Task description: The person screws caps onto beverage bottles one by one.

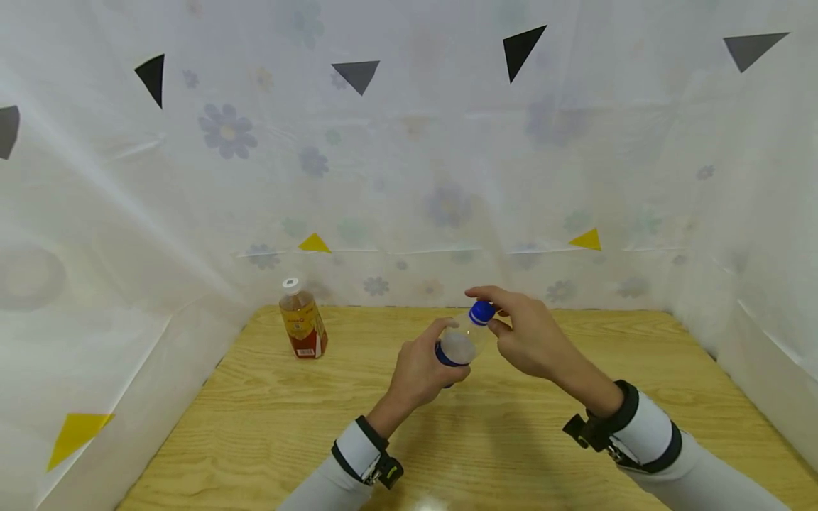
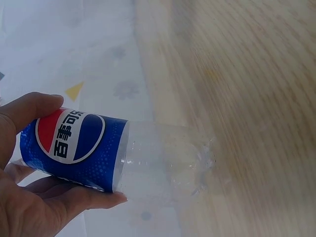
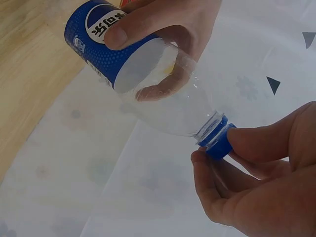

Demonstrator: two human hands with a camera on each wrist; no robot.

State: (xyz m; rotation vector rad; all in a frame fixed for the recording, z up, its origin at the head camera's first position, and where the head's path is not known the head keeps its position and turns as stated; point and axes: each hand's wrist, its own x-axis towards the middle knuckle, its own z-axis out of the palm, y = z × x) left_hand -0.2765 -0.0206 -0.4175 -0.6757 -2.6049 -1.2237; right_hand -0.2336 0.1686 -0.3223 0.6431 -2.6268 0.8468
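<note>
holding the bottle point(image 1: 459, 345) off the table point(image 1: 268, 440), left hand point(image 1: 418, 375) wraps its blue label, fingers curled round the lower body. bottle looks empty, long axis tilts up and away to the right, neck end toward right hand point(image 1: 529, 332). right hand pinches the blue cap point(image 1: 481, 311) between thumb and fingertips point(image 3: 210, 168), cap sitting on the neck threads. right hand is at the cap end, left at the base end. farther back left, a tea bottle point(image 1: 302, 323) stands upright near the curtain point(image 1: 409, 177).
</note>
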